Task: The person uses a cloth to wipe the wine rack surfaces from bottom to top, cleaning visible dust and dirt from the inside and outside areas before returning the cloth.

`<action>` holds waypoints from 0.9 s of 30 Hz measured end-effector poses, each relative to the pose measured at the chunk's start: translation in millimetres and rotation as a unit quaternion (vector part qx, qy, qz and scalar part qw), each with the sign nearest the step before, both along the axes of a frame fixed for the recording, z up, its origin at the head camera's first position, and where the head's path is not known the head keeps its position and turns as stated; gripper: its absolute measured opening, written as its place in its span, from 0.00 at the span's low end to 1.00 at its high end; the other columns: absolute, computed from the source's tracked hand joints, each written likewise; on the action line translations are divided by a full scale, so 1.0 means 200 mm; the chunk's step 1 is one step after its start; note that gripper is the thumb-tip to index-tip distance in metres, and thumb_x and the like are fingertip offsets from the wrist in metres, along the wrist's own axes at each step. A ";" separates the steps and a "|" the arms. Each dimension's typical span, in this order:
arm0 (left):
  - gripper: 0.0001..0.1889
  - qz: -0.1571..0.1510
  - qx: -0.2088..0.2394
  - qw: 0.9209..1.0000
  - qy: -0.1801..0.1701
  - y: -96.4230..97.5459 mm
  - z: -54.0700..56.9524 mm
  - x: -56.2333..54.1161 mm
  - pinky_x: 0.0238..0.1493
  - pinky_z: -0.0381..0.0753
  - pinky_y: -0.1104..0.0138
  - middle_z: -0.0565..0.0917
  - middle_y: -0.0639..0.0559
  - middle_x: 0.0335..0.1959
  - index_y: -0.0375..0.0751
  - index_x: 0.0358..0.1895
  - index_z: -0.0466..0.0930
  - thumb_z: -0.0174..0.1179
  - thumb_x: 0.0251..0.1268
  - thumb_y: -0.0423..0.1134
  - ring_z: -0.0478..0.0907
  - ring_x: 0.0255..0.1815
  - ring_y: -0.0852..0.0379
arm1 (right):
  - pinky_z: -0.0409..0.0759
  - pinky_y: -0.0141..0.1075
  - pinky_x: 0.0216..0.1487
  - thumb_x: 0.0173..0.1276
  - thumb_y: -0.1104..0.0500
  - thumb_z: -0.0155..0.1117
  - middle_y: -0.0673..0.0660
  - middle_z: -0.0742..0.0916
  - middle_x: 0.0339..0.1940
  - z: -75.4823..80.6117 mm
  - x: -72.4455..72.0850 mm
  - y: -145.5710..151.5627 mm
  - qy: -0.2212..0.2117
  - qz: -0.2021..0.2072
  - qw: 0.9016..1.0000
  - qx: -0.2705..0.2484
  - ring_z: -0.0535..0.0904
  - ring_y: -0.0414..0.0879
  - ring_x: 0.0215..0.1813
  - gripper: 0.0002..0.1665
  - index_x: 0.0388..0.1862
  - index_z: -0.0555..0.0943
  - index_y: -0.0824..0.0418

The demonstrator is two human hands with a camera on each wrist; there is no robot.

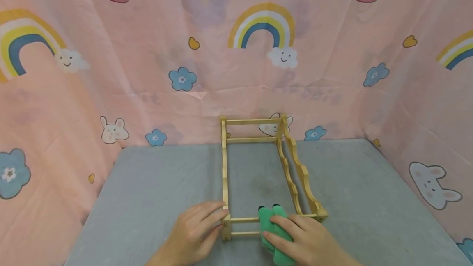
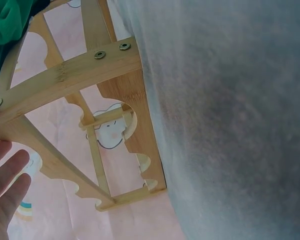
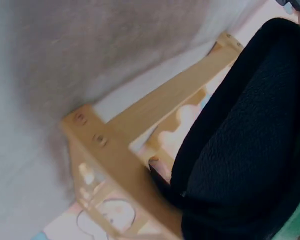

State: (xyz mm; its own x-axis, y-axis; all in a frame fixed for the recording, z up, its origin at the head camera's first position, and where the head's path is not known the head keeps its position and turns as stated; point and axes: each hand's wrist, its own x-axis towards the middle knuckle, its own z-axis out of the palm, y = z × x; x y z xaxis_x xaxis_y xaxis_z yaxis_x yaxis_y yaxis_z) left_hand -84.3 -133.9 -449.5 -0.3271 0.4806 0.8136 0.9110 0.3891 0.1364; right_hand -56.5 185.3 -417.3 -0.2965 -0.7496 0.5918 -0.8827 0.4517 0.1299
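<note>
Gripped in the bare right hand [image 1: 308, 237], with fingers bent over its top: a soft green fabric bundle [image 1: 271, 227] with two small black tips and, in the right wrist view, a dark fabric face. Held above the near crossbars of a pale wooden rack [image 1: 225, 167] with wavy-edged rails on one side; impossible to tell whether touching the wood. Touching the rack's near left corner with the bare left hand [image 1: 197, 227], loosely spread. Beneath the rack, a flat grey tabletop [image 1: 166, 175]; behind, a pink curtain [image 1: 240, 81] printed with rainbows and flowers.
</note>
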 end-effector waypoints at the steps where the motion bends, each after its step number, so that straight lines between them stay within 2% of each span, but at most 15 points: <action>1: 0.14 0.000 0.001 1.000 -0.001 0.00 0.00 0.00 0.45 0.88 0.59 0.87 0.42 0.54 0.36 0.58 0.85 0.56 0.81 0.39 0.87 0.49 0.48 | 0.80 0.30 0.37 0.81 0.27 0.41 0.55 0.86 0.54 0.01 0.01 0.03 -0.005 -0.008 1.000 0.008 0.80 0.43 0.41 0.36 0.61 0.85 0.47; 9: 0.14 -0.001 0.007 1.000 0.005 0.01 0.00 0.00 0.44 0.88 0.61 0.87 0.41 0.52 0.35 0.55 0.85 0.54 0.82 0.39 0.88 0.47 0.48 | 0.80 0.32 0.35 0.76 0.23 0.45 0.56 0.85 0.56 0.05 0.05 0.23 -0.006 -0.071 0.996 0.052 0.80 0.45 0.42 0.38 0.61 0.84 0.47; 11: 0.14 -0.001 0.005 1.000 0.003 0.01 0.00 0.00 0.45 0.88 0.61 0.87 0.41 0.52 0.35 0.55 0.85 0.54 0.82 0.39 0.88 0.47 0.48 | 0.80 0.32 0.35 0.80 0.27 0.43 0.56 0.85 0.56 0.06 0.05 0.27 -0.002 -0.082 0.995 0.052 0.80 0.44 0.42 0.35 0.59 0.85 0.47; 16: 0.15 0.002 0.004 1.000 0.002 0.01 0.00 0.00 0.45 0.88 0.60 0.87 0.41 0.52 0.35 0.55 0.85 0.53 0.82 0.39 0.88 0.47 0.48 | 0.80 0.34 0.35 0.87 0.39 0.39 0.57 0.86 0.55 0.06 0.06 0.33 0.003 -0.080 0.996 0.034 0.79 0.45 0.40 0.29 0.58 0.86 0.50; 20: 0.14 0.005 0.001 1.000 0.003 0.01 0.01 0.00 0.46 0.88 0.60 0.87 0.42 0.52 0.36 0.55 0.85 0.54 0.81 0.38 0.88 0.48 0.48 | 0.80 0.35 0.34 0.83 0.32 0.44 0.59 0.85 0.54 0.07 0.05 0.37 0.015 -0.070 0.997 0.028 0.79 0.47 0.40 0.33 0.58 0.85 0.52; 23: 0.13 0.006 -0.002 1.000 0.000 0.01 0.01 0.00 0.47 0.88 0.60 0.87 0.42 0.53 0.36 0.56 0.85 0.55 0.79 0.38 0.87 0.49 0.48 | 0.81 0.34 0.35 0.83 0.31 0.38 0.59 0.84 0.56 0.10 0.06 0.43 0.017 -0.086 0.995 0.044 0.78 0.47 0.42 0.36 0.61 0.84 0.51; 27: 0.13 0.010 -0.002 1.000 -0.009 0.01 0.02 0.01 0.48 0.87 0.59 0.87 0.44 0.54 0.37 0.55 0.86 0.56 0.78 0.38 0.87 0.49 0.49 | 0.82 0.37 0.34 0.82 0.40 0.33 0.60 0.84 0.54 0.15 0.03 0.51 0.031 -0.097 0.994 0.048 0.79 0.51 0.41 0.34 0.60 0.84 0.54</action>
